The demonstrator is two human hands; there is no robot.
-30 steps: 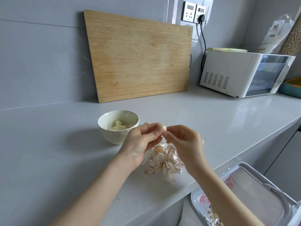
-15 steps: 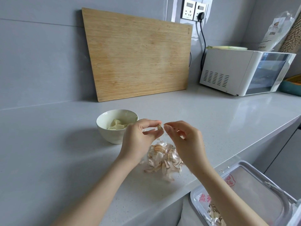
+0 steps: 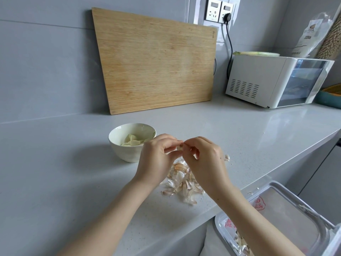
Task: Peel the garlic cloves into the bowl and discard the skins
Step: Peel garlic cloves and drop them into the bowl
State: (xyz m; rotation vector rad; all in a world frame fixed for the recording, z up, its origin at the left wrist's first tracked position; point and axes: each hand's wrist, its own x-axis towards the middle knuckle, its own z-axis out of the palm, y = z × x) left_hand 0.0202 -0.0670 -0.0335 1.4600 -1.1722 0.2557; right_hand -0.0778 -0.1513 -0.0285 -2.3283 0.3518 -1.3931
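Left hand (image 3: 156, 159) pinches the clove (image 3: 179, 147) — right hand (image 3: 204, 159) nips its skin; peel slowly, over the pile (image 3: 181, 183).

The garlic clove (image 3: 179, 147) is almost wholly covered by the fingertips of the left hand (image 3: 156, 159) and right hand (image 3: 206, 163) that pinch it. Both hands hide part of the skins (image 3: 184, 189) on the surface (image 3: 73, 172). The bin (image 3: 287, 209) is cut off by the lower and right edges, and its red print is too small to read.
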